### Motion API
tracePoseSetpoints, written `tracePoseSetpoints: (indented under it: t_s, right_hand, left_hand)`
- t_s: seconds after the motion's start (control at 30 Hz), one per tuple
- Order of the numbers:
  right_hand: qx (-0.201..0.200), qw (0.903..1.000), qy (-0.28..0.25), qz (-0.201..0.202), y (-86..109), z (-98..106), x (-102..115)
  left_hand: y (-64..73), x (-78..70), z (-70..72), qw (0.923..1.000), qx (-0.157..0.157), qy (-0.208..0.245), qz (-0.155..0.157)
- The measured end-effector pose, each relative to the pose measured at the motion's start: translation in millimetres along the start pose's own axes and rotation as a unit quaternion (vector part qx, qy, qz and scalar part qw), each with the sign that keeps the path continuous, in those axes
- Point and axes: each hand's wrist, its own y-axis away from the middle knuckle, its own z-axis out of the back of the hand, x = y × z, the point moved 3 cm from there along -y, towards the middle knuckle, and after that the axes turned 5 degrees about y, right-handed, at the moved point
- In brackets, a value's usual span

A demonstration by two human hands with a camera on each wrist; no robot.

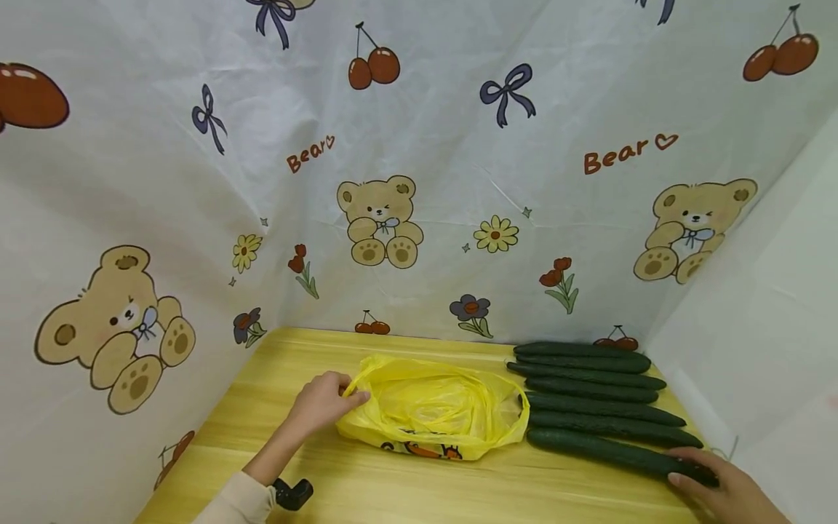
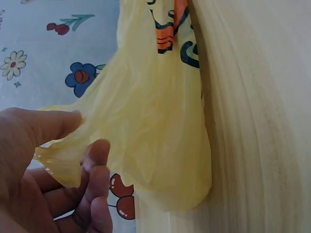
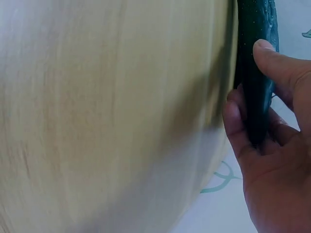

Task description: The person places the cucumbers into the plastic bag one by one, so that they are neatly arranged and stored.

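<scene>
A yellow plastic bag (image 1: 458,437) lies on the table with its mouth spread wide. My left hand (image 1: 324,400) pinches the bag's left rim; in the left wrist view its thumb and fingers (image 2: 99,153) hold a bunched edge of the film. Several dark green cucumbers (image 1: 589,388) lie side by side to the right of the bag. My right hand (image 1: 723,484) grips the right end of the nearest cucumber (image 1: 602,445), whose other end is close to the bag. In the right wrist view, thumb and fingers wrap that cucumber (image 3: 257,73) near its tip.
The wood-grain table (image 1: 393,495) is bounded at the back and sides by a white cloth (image 1: 445,167) printed with bears, bows and cherries. A black object (image 1: 292,495) shows beneath my left wrist. Past the cucumbers rises the right-hand cloth wall (image 1: 753,327).
</scene>
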Motion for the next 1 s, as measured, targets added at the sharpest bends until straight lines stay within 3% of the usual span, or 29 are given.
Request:
tracePoseSetpoints:
  t_s: [0.17,0.3,0.53,0.83,1.0]
  right_hand:
    - [-0.008,0.9999,0.012,0.004,4.7,9,5]
    - [-0.027,0.9991,0.008,0.031,9.4,15,8]
    - [-0.099,0.9928,-0.010,0.066,20.3,17,14]
    - [-0.157,0.9825,-0.042,0.091,27.0,22,26]
    - [-0.157,0.9806,-0.060,0.101,30.6,29,28]
  left_hand:
    - [-0.3,-2.7,1.2,0.9989,0.021,0.041,-0.005]
    - [-0.4,-10.0,6.5,0.9971,-0.002,0.076,-0.011]
    - [-0.7,-18.6,10.7,0.9917,-0.034,0.123,-0.016]
    - [0.9,-22.3,8.7,0.9910,-0.010,0.128,-0.040]
    - [0.5,-25.0,8.1,0.9918,-0.005,0.119,-0.046]
